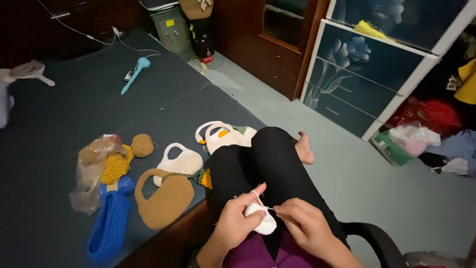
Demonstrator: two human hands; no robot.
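Note:
My left hand (237, 218) holds a small white crocheted piece (263, 219) over my lap, with white yarn looped over the index finger. My right hand (305, 223) pinches at the piece's right edge; whatever tool it holds is too small to see. Both hands sit above my crossed legs in black trousers (258, 164).
On the dark mat (74, 114) to my left lie a brown crocheted bag (163, 198), two white crocheted bags (181, 160), a blue knitted piece (106, 226), yellow yarn (115, 167), a brown yarn ball (142, 145) and a plastic bag (89, 168). A drawer cabinet (362, 74) stands at right.

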